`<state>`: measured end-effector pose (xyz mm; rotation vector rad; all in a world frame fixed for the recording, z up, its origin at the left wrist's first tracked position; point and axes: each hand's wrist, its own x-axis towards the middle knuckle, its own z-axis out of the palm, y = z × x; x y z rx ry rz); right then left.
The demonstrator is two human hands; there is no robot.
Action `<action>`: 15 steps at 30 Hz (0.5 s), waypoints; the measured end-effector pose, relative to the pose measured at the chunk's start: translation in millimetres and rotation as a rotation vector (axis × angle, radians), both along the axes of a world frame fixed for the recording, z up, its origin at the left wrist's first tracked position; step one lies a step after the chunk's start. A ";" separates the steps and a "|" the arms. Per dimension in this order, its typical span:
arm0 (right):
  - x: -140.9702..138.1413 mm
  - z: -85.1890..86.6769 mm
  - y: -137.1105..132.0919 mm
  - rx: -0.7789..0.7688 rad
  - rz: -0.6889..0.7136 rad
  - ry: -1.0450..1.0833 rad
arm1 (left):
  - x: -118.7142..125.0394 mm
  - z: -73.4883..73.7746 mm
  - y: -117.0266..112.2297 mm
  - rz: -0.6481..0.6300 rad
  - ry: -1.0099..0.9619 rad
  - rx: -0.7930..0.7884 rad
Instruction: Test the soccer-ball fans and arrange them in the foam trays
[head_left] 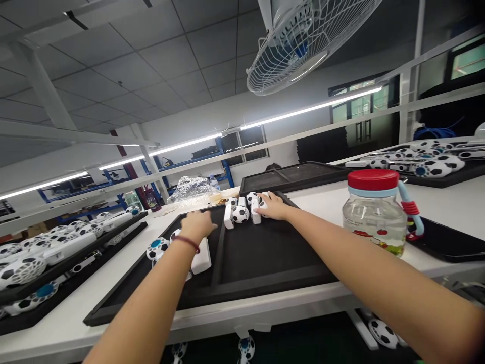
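Note:
A black tray lies on the white table in front of me. At its far end stand a few white pieces with soccer-ball parts. My right hand reaches to that group and its fingers curl round one white soccer-ball piece at the right. My left hand rests palm down, fingers together, on white soccer-ball pieces at the tray's left side; I cannot see what is under its fingers. A red band circles the left wrist.
A clear jar with a red lid stands on the table at the right. Black trays full of soccer-ball pieces sit at the left and the far right. A white fan hangs overhead. A crumpled plastic bag lies behind.

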<state>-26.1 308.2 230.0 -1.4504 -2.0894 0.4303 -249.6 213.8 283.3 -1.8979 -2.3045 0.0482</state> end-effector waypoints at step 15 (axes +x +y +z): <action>-47.2 34.9 -160.5 -0.555 0.539 0.788 | 43.6 3.3 -94.0 -0.020 -0.474 0.338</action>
